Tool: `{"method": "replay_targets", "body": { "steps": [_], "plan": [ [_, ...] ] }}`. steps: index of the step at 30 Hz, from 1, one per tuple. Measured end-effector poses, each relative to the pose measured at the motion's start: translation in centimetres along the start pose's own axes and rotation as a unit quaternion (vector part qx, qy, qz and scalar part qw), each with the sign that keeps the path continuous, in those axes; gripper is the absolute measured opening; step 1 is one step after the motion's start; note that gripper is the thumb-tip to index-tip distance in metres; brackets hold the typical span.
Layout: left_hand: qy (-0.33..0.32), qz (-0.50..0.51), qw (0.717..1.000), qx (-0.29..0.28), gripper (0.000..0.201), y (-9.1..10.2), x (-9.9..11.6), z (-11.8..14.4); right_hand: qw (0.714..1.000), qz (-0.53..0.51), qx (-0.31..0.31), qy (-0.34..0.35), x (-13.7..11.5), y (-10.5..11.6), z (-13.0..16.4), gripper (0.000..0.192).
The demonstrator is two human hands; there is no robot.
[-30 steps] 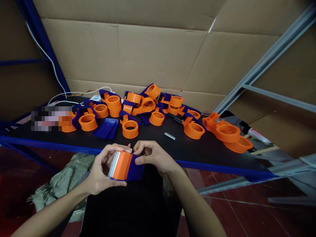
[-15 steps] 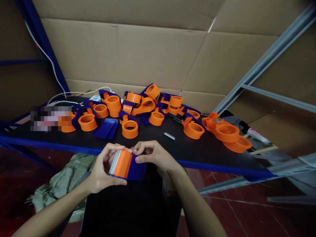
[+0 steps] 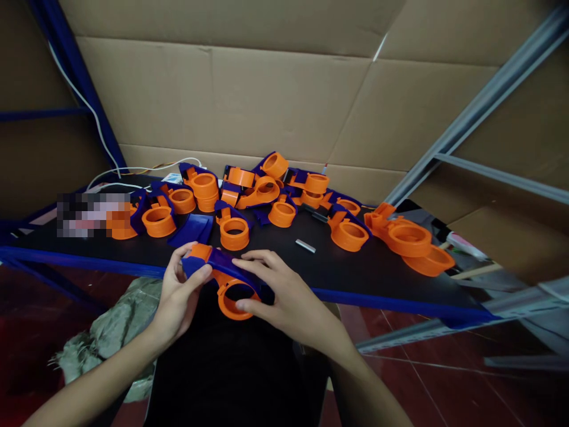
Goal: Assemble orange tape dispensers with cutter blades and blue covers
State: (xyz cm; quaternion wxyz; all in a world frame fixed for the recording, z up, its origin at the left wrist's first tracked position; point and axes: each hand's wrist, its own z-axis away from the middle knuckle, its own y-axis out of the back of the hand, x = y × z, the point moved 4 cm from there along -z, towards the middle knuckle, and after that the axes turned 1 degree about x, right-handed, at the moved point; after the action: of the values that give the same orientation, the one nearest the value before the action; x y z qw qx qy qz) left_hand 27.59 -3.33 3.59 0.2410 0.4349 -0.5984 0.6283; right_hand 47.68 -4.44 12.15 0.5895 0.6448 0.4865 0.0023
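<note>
Two hands hold one blue and orange plastic tape holder point(image 3: 224, 280) just in front of the near blue edge of the black table point(image 3: 355, 279), over the person's dark lap. Half a second ago it stood on its side, with the flat orange face and the toothed silver strip toward the camera. Now it has been turned over and lies flatter, so the open orange ring shows and the silver strip is out of sight. My guess is that the person is checking or fitting the ring side now.

The left hand point(image 3: 180, 293) pinches the small orange end with its thumb on top. The right hand point(image 3: 284, 296) has its fingers point(image 3: 249, 264) spread along the blue top and its thumb pressed on the ring. Both hands are closed on it.

Its long side runs left to right, a bit downhill to the right. The small end points left. The ring's hole faces up toward the camera.

Behind the tape holder, farther back on the table, is a pile of loose orange rings and blue plastic pieces point(image 3: 267, 196). A small silver metal strip point(image 3: 306, 245) lies behind it to the right.
</note>
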Motion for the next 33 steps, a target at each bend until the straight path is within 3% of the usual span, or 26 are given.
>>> {"method": "replay_targets", "body": {
  "steps": [5,9,13,16,17,20,24,28,33],
  "plan": [
    [0.055,0.028,0.998,-0.003,0.039,0.1,-0.8,-0.3,0.997,0.074,0.027,-0.010,-0.4,-1.2,-0.1,0.044],
    [0.054,0.037,0.995,-0.075,0.040,-1.0,-0.5,0.0,0.995,0.047,0.086,-0.006,0.8,0.1,-0.2,0.039],
    [0.073,0.020,0.985,-0.155,0.045,-2.2,-0.4,0.5,0.962,0.043,0.266,-0.051,5.3,5.3,0.4,0.029],
    [0.120,-0.028,0.971,-0.206,0.035,-2.6,-1.1,0.9,0.887,0.175,0.406,-0.137,9.8,10.2,1.1,0.033],
    [0.134,-0.041,0.964,-0.224,0.032,-2.6,-1.4,1.1,0.862,0.223,0.425,-0.165,11.2,11.5,1.2,0.035],
    [0.156,-0.075,0.947,-0.272,0.026,-2.8,-1.9,1.4,0.829,0.319,0.393,-0.238,14.9,13.7,0.9,0.039],
    [0.168,-0.108,0.931,-0.306,0.026,-2.9,-2.3,1.6,0.820,0.367,0.313,-0.308,17.8,13.6,0.1,0.039],
    [0.172,-0.123,0.928,-0.307,0.027,-2.8,-2.5,1.5,0.827,0.366,0.286,-0.317,18.4,12.8,-0.5,0.037],
    [0.181,-0.131,0.926,-0.305,0.029,-2.7,-2.7,1.3,0.827,0.341,0.328,-0.304,18.1,14.2,-0.1,0.037]
  ]
}}
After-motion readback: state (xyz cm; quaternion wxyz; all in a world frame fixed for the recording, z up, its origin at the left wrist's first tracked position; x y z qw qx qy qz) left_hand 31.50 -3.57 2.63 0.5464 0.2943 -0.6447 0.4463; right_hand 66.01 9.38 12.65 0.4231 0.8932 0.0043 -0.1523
